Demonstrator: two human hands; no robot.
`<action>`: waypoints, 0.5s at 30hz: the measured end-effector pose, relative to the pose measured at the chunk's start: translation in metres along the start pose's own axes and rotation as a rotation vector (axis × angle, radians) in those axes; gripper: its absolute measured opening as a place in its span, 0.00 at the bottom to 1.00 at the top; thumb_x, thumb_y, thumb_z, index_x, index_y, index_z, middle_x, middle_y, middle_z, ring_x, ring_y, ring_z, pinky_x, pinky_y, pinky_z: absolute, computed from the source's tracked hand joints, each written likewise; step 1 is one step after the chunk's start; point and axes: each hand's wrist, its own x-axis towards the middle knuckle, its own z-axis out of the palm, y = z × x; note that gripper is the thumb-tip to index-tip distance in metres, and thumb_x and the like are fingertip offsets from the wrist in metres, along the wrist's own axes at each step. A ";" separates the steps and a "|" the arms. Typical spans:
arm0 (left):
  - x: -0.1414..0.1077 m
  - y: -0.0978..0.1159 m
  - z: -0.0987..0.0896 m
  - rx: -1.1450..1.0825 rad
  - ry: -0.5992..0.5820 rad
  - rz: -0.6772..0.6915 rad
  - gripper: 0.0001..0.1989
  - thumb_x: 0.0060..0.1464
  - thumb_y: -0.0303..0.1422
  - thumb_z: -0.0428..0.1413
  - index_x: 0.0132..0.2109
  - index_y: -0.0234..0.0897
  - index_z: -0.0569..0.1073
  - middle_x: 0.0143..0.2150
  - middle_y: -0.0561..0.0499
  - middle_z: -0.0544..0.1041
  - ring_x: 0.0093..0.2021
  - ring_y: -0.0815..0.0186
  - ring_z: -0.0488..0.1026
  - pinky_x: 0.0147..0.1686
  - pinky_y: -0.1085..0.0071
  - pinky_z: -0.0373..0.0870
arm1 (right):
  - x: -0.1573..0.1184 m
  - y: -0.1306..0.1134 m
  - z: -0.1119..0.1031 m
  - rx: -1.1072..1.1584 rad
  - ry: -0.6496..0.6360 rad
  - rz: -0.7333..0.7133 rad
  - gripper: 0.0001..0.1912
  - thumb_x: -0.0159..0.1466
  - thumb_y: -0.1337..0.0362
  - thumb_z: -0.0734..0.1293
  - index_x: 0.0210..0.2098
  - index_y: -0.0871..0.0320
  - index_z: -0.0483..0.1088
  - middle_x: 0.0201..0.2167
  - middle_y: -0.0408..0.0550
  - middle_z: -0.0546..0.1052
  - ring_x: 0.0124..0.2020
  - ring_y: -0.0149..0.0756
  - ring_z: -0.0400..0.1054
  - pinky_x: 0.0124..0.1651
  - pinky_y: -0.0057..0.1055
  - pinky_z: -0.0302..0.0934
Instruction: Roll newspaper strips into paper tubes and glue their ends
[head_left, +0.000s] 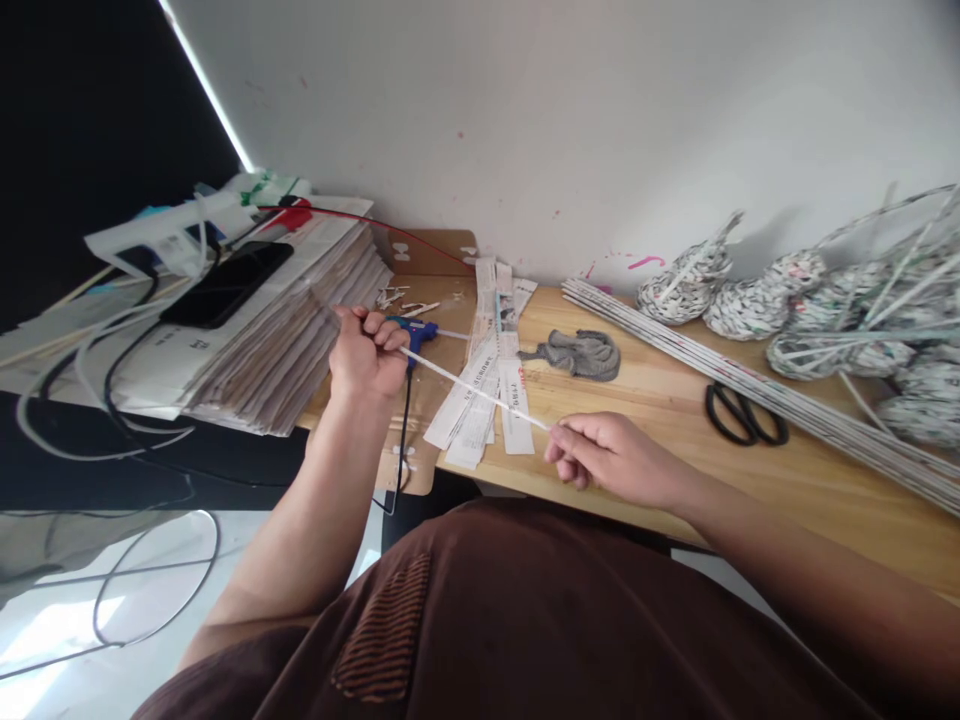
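Left hand [369, 350]: curled round one end of white rod [480, 391] | right hand [600, 455]: pinched its other end | rod: stretched between them, above paper strips [469, 440] | handling: seemed light, fairly stiff, easily creased; gentle end holds looked best

The left hand [367, 352] grips one end of a thin white rod [476, 389]; the right hand [607, 458] pinches the opposite end. The rod slopes down toward the right hand, above overlapping printed paper strips [466, 425]. A blue glue gun [424, 332] is located just beside the left hand. On the wooden bench [637, 390], a grey cloth [589, 354] lies right of the strips. Black scissors handles [745, 408] protrude from beside a bundle of paper rods [697, 362]. A black phone [229, 283] rests on a paper stack [262, 370].
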 end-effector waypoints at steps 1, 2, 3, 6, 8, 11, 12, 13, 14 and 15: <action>0.000 0.000 0.000 0.007 0.007 0.000 0.20 0.63 0.44 0.47 0.26 0.38 0.58 0.15 0.61 0.54 0.13 0.76 0.52 0.13 0.80 0.51 | 0.000 -0.001 0.000 0.000 -0.031 0.010 0.24 0.67 0.46 0.56 0.33 0.59 0.70 0.27 0.48 0.75 0.25 0.31 0.69 0.30 0.30 0.64; -0.001 0.000 0.001 0.012 0.014 0.000 0.20 0.63 0.44 0.47 0.26 0.38 0.58 0.15 0.61 0.54 0.13 0.76 0.52 0.13 0.80 0.51 | 0.001 -0.001 0.001 -0.016 -0.031 -0.001 0.22 0.66 0.46 0.57 0.36 0.59 0.70 0.29 0.48 0.76 0.25 0.31 0.69 0.29 0.30 0.63; -0.001 0.000 0.001 0.014 0.018 0.002 0.20 0.63 0.44 0.46 0.26 0.38 0.58 0.15 0.61 0.54 0.13 0.76 0.52 0.13 0.80 0.51 | 0.002 -0.002 0.002 -0.048 0.005 -0.033 0.20 0.64 0.47 0.61 0.38 0.58 0.70 0.30 0.48 0.76 0.25 0.31 0.69 0.29 0.29 0.62; -0.001 0.000 0.001 0.014 0.013 0.010 0.20 0.63 0.44 0.46 0.26 0.38 0.58 0.15 0.61 0.54 0.13 0.76 0.52 0.13 0.80 0.51 | 0.004 -0.004 0.004 -0.195 0.210 -0.166 0.15 0.59 0.51 0.69 0.37 0.55 0.69 0.29 0.44 0.75 0.25 0.30 0.66 0.29 0.28 0.58; -0.001 0.000 0.000 0.027 0.005 0.015 0.20 0.62 0.44 0.47 0.26 0.38 0.58 0.15 0.61 0.54 0.13 0.76 0.52 0.13 0.80 0.51 | 0.003 -0.005 0.005 -0.329 0.288 -0.222 0.11 0.61 0.54 0.67 0.33 0.55 0.70 0.25 0.43 0.74 0.24 0.30 0.64 0.29 0.29 0.55; 0.000 0.001 -0.002 0.047 0.015 0.021 0.20 0.62 0.45 0.47 0.26 0.38 0.57 0.15 0.61 0.54 0.13 0.76 0.52 0.13 0.80 0.51 | 0.000 -0.007 0.005 -0.469 0.229 -0.254 0.14 0.67 0.57 0.60 0.30 0.55 0.71 0.22 0.44 0.73 0.23 0.31 0.63 0.30 0.30 0.52; 0.000 0.001 -0.002 0.051 0.021 0.023 0.20 0.62 0.46 0.48 0.26 0.38 0.57 0.15 0.61 0.54 0.13 0.76 0.52 0.13 0.80 0.51 | -0.001 -0.007 0.005 -0.468 0.201 -0.249 0.15 0.67 0.58 0.58 0.30 0.55 0.71 0.23 0.44 0.73 0.24 0.32 0.64 0.30 0.30 0.53; 0.000 0.000 -0.002 0.053 0.024 0.026 0.20 0.62 0.46 0.48 0.26 0.38 0.57 0.15 0.61 0.54 0.13 0.76 0.51 0.13 0.80 0.50 | -0.001 -0.007 0.005 -0.442 0.178 -0.236 0.15 0.68 0.58 0.57 0.32 0.55 0.71 0.24 0.44 0.74 0.24 0.32 0.65 0.31 0.30 0.53; 0.000 0.000 -0.002 0.053 0.025 0.028 0.21 0.62 0.46 0.48 0.26 0.38 0.57 0.15 0.61 0.54 0.13 0.76 0.51 0.13 0.80 0.50 | -0.001 -0.008 0.005 -0.396 0.166 -0.216 0.15 0.68 0.57 0.57 0.34 0.55 0.71 0.26 0.45 0.75 0.24 0.32 0.66 0.31 0.30 0.54; 0.000 0.000 -0.002 0.050 0.023 0.028 0.20 0.62 0.46 0.48 0.26 0.38 0.57 0.15 0.61 0.54 0.13 0.77 0.51 0.13 0.80 0.50 | 0.000 -0.008 0.006 -0.346 0.166 -0.195 0.14 0.67 0.56 0.58 0.37 0.54 0.71 0.27 0.45 0.75 0.25 0.32 0.66 0.30 0.30 0.55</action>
